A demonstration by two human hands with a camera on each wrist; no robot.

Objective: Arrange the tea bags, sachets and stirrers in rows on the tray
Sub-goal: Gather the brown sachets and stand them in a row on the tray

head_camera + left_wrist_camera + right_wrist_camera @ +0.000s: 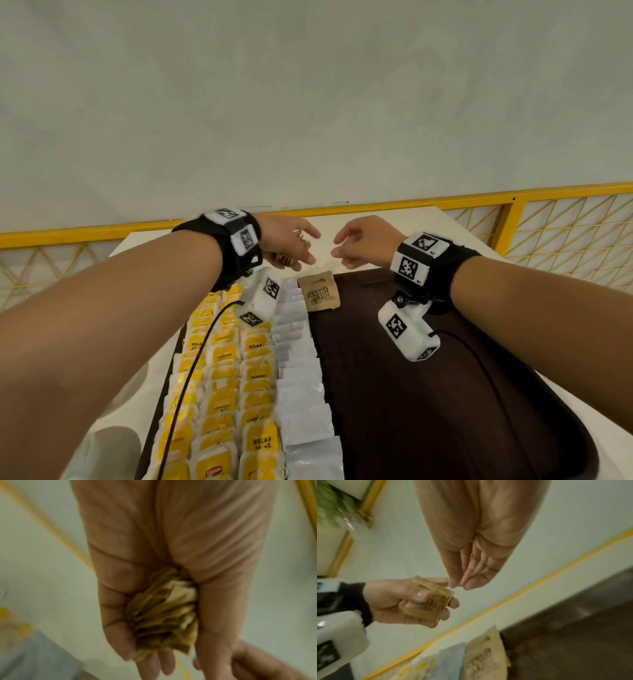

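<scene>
Left hand (291, 245): clamped round a stack of brown sugar sachets (426, 602), above the tray's (445, 394) 12 o'clock edge.
Right hand (359, 241): empty, fingers loosely together, reaching at its 9 o'clock.
Handling: light, thin, crumply paper (likely slippery when stacked); pinch one by its edge.
Tray: one brown sachet (319, 291) already lies beside the white sachets (301, 383).

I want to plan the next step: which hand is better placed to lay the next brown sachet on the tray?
Probably the right hand: it is empty, fingertips near the stack of brown paper sachets that the left hand grips, above the dark brown tray.
</scene>
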